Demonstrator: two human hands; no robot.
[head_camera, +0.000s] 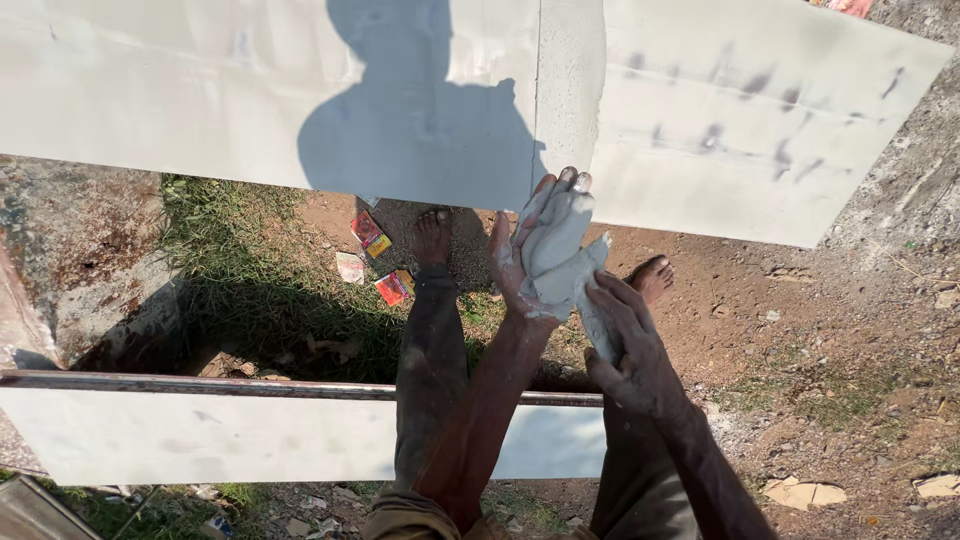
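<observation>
both hands (575, 300) around soft, grey, perhaps putty-like lump (556, 250)

White putty lump (556, 262); white board (200, 90), grey smudges.

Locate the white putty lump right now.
Head view, centre-right: the white putty lump lies in the left hand, the right hand touching its lower end, just below the white panel.

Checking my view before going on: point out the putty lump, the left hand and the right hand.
putty lump (556, 252), head view, on its pale grey middle.
left hand (512, 268), head view, on the palm edge.
right hand (630, 345), head view, on its back.
</observation>
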